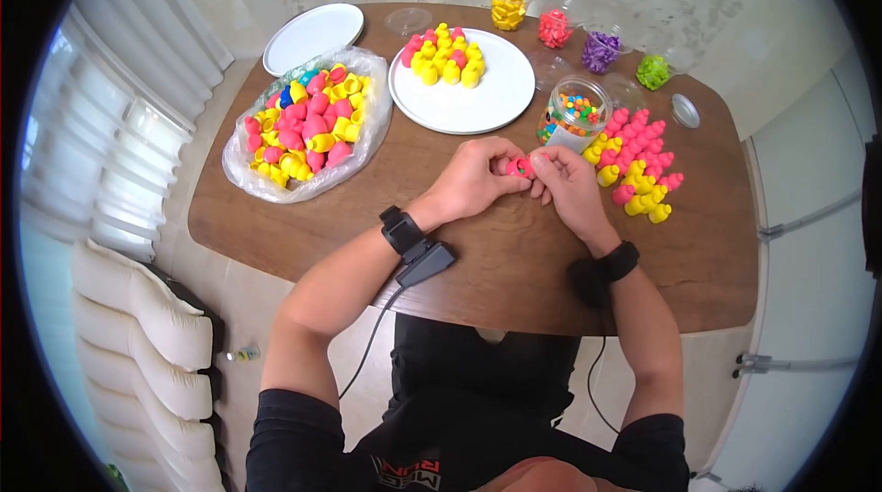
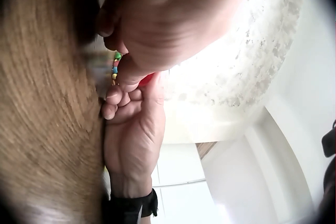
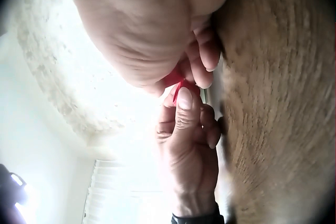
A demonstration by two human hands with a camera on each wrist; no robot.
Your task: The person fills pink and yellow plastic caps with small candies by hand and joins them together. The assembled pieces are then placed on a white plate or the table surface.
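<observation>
My left hand grips a small pink hollow toy piece above the near middle of the table. Its open mouth faces up, with something green showing inside. Close against it from the other side, my right hand has its thumb and fingertips pinched at the rim. In the right wrist view, red-pink plastic shows between both hands' fingers, the left thumb lying along it. Just beyond the hands stands a clear jar of small multicoloured pieces. Fingers hide most of the held piece.
A plastic bag of pink and yellow pieces lies left. A white plate bears assembled pink and yellow figures; more figures stand right. Cups of yellow, red, purple and green bits line the back.
</observation>
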